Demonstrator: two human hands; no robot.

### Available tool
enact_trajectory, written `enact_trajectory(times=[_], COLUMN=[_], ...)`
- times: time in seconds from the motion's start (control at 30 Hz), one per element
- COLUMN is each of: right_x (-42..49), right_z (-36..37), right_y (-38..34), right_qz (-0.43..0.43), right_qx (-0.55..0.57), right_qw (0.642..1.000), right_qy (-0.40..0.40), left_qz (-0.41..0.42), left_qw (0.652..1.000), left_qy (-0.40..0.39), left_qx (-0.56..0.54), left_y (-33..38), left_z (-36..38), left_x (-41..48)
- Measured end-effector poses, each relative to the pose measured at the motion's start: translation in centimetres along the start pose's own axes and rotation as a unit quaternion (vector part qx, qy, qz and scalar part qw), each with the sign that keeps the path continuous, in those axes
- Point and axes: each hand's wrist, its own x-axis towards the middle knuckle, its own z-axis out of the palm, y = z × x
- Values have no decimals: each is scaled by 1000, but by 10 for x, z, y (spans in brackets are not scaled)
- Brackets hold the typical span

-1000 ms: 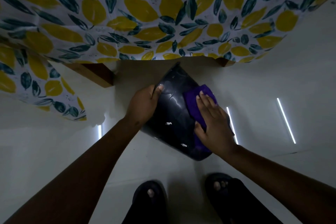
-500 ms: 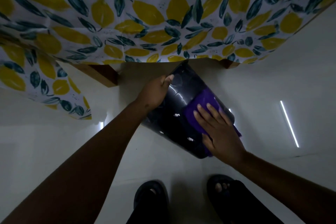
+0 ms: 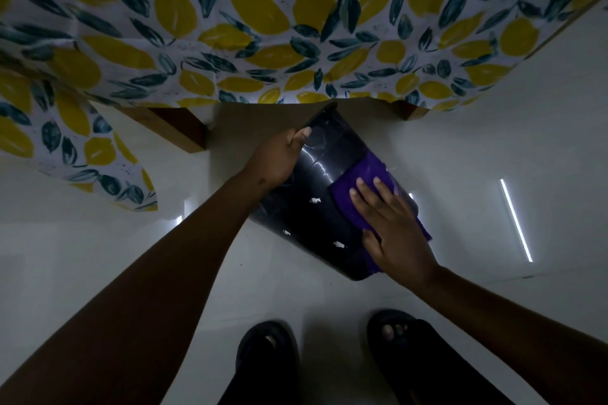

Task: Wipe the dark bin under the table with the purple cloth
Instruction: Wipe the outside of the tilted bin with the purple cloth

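Bin: glossy dark plastic bin (image 3: 324, 194) tilting on the floor at the table's edge.
Left hand (image 3: 279, 158): gripping its rim.
Right hand (image 3: 393, 227): flat, pressing purple cloth (image 3: 365, 187) against its side.
Progress: wiping underway, pale specks remaining.

Head cam, looking steeply down, close over floor (image 3: 98, 273).

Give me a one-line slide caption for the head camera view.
Left hand steadies the tilted dark bin while the right hand presses the purple cloth against its side.
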Motion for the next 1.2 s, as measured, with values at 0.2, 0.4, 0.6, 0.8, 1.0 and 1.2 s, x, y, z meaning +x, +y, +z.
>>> enact_trajectory(times=[0.2,0.4,0.6,0.8,1.0,1.2], right_x=[10,24,5,54,-7,19], right_z=[-2,-14,-4,-19,-8,-9], right_y=[-12,13,-11,-28,-11,-27], right_qz=[1,71,12,-65,-35,-61], right_qx=[-30,78,-24,-114,-131,-155], right_qw=[999,993,999,991,991,986], right_qy=[15,50,18,-14,-23,-31], left_qz=[10,30,30,26,7,12], left_qw=[1000,998,999,1000,1000,999], left_qy=[-16,6,23,-11,-16,-19], left_qx=[13,50,21,11,13,26], left_y=[9,-21,-44,-39,-38,-37], left_z=[-2,-9,0,-5,-6,-7], left_x=[-4,-25,-33,-25,-24,-26])
